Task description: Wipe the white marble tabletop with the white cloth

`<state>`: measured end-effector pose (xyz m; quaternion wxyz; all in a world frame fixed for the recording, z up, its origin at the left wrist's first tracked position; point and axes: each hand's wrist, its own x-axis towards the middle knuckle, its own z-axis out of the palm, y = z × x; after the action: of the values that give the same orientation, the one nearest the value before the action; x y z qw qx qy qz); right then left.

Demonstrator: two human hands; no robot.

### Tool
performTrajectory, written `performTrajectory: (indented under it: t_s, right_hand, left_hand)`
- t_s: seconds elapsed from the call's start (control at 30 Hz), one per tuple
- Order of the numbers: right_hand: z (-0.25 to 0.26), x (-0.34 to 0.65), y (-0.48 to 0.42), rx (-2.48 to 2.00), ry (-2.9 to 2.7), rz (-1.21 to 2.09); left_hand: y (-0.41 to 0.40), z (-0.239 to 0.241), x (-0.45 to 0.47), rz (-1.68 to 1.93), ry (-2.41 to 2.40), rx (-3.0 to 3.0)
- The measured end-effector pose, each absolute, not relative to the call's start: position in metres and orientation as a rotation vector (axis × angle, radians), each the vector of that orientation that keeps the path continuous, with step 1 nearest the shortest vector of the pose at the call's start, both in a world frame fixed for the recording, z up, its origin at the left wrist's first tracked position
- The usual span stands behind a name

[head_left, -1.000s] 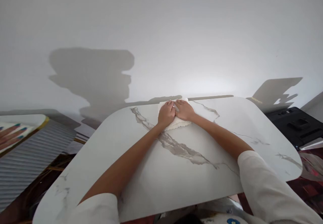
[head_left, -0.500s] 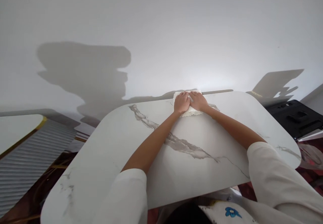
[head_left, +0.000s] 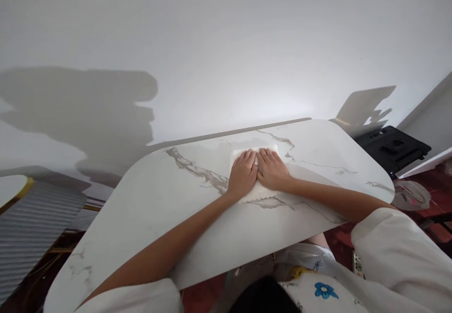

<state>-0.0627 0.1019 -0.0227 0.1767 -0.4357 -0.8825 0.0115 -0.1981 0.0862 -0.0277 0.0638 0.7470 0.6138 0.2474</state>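
A white cloth (head_left: 259,191) with a scalloped edge lies spread on the white marble-patterned table (head_left: 141,200), near its middle. My left hand (head_left: 243,172) rests flat on the cloth's left part, fingers stretched forward. Beside it, my right hand (head_left: 272,169) presses flat on the right part, its fingers also extended. The thumbs meet or nearly meet between them. Both hands are open, palms down, and cover much of the cloth.
The table's far edge runs along a pale wall (head_left: 226,59). A black case (head_left: 391,148) stands beyond the right end, above a clear plastic-looking item (head_left: 411,195). At the left is a ribbed grey cabinet (head_left: 38,228) with gold trim.
Both hands and the cloth have slid back from the far edge towards me. My elbows are more bent outward, and the view has shifted slightly to the right.
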Motion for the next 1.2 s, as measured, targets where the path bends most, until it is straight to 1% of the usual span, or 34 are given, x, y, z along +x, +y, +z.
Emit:
performTrajectory:
  t_s: [0.3, 0.43, 0.53, 0.7, 0.87, 1.03, 1.2]
  right_hand:
    - [-0.018, -0.037, 0.007, -0.998, -2.563, 0.095]
    - [-0.016, -0.008, -0.003, -0.893, -2.63, 0.19]
    - [-0.014, 0.02, 0.006, -0.841, -2.68, 0.282]
    - [-0.014, 0.048, 0.037, -0.939, -2.687, 0.244]
    - [-0.016, 0.04, 0.094, -1.014, -2.739, 0.102]
    - [-0.015, 0.004, 0.163, -1.065, -2.765, 0.065]
    - [-0.015, -0.037, 0.212, -1.08, -2.723, 0.05]
  left_hand:
    - [-0.026, -0.029, -0.183, 0.947, 1.816, 1.835]
    - [-0.057, -0.025, -0.157, 0.921, 1.793, 1.711]
    - [-0.06, -0.021, -0.135, 0.826, 1.737, 1.661]
    - [-0.018, -0.019, -0.109, 0.756, 1.694, 1.697]
    - [0.052, -0.02, -0.102, 0.705, 1.841, 1.772]
    - [0.116, -0.02, -0.128, 0.73, 1.955, 1.879]
    - [0.167, -0.023, -0.167, 0.763, 1.993, 2.04]
